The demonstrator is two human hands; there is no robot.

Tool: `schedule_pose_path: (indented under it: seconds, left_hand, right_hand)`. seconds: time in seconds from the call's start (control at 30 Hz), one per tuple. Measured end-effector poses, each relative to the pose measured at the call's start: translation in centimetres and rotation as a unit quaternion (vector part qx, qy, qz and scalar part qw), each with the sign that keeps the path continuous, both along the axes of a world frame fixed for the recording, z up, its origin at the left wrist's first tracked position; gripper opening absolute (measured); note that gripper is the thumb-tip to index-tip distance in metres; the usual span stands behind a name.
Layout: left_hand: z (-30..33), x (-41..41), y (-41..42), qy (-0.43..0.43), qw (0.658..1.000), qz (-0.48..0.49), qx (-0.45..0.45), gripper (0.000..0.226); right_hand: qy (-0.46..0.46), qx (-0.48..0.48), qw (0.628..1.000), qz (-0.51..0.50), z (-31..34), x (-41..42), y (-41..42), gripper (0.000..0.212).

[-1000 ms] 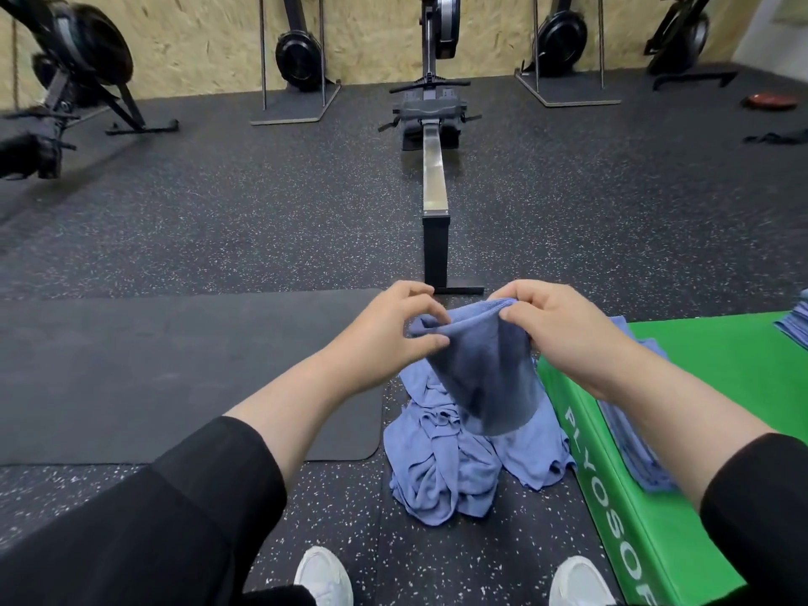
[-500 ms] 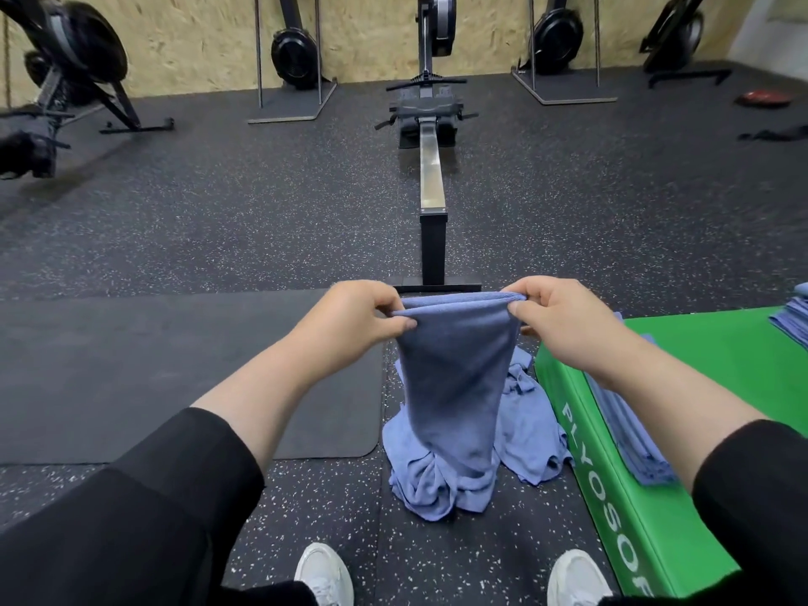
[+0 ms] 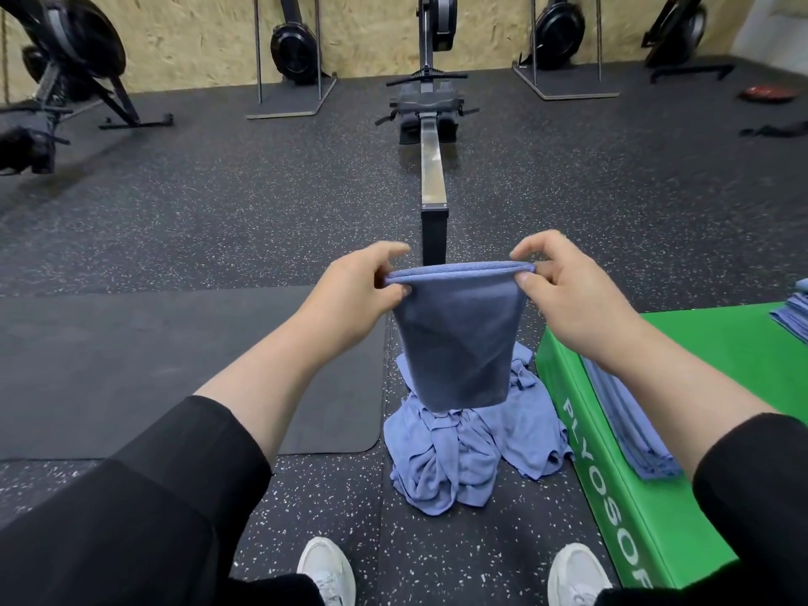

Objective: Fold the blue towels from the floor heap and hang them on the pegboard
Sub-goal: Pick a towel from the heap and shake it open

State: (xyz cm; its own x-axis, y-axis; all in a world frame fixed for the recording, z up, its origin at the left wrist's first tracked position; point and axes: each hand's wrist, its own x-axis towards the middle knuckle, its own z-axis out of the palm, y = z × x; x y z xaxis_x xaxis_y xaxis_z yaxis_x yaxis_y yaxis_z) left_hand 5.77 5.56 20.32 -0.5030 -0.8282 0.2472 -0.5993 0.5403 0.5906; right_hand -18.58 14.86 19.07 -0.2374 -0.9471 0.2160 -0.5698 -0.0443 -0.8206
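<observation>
My left hand (image 3: 356,287), right hand (image 3: 564,282) pinch half-folded towel (image 3: 457,338) taut by top corners. Heap (image 3: 463,457) on floor remains; folded stacks (image 3: 629,422) on green box (image 3: 708,343); none hung.

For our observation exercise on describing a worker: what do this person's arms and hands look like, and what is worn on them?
Both arms wear loose black sleeves, pushed up so the forearms are bare. The left hand and right hand are bare too: no gloves, and no rings, watch or markings visible. The nails look short and plain.

Single head view, looking forward-down, close over hands (image 3: 459,295), floor (image 3: 218,212) beyond.
</observation>
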Motion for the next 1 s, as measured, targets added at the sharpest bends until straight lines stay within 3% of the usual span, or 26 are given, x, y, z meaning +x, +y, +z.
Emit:
schedule_pose_path:
  seconds: [0.13, 0.23, 0.33, 0.43, 0.5, 0.7, 0.87, 1.0]
  left_hand:
    - [0.4, 0.0, 0.4, 0.026, 0.999, 0.016, 0.009, 0.009]
    - [0.3, -0.1, 0.5, 0.129, 0.985, 0.043, 0.106, 0.015]
    - [0.1, -0.6, 0.8, 0.214, 0.961, 0.049, 0.170, 0.020]
    - [-0.1, -1.3, 1.3, 0.267, 0.938, 0.057, 0.214, 0.016]
    - [-0.3, -1.5, 1.3, 0.272, 0.936, 0.057, 0.217, 0.014]
    - [-1.7, -2.0, 1.0, 0.252, 0.941, 0.038, 0.222, 0.011]
    - [-4.1, -3.5, 0.1, 0.227, 0.936, 0.084, 0.257, 0.022]
    - [-4.9, -4.9, -0.5, 0.173, 0.953, 0.085, 0.232, 0.015]
  right_hand:
    - [0.029, -0.029, 0.999, 0.014, 0.7, 0.5, 0.4, 0.025]
    - [0.020, -0.024, 1.000, 0.006, 0.8, 0.8, 0.4, 0.029]
    - [-0.041, -0.040, 0.998, 0.017, 0.6, 1.3, 0.3, 0.008]
    - [-0.089, -0.044, 0.995, 0.002, 0.1, 1.7, -0.4, 0.029]
    - [-0.113, -0.038, 0.993, -0.018, -0.1, 1.7, -0.6, 0.039]
    - [-0.121, -0.017, 0.991, -0.051, -1.6, 1.4, -1.5, 0.021]
    - [-0.055, 0.009, 0.994, -0.091, -3.5, 1.2, -3.1, 0.012]
    - [0.013, 0.026, 0.995, -0.091, -4.2, 1.1, -4.7, 0.013]
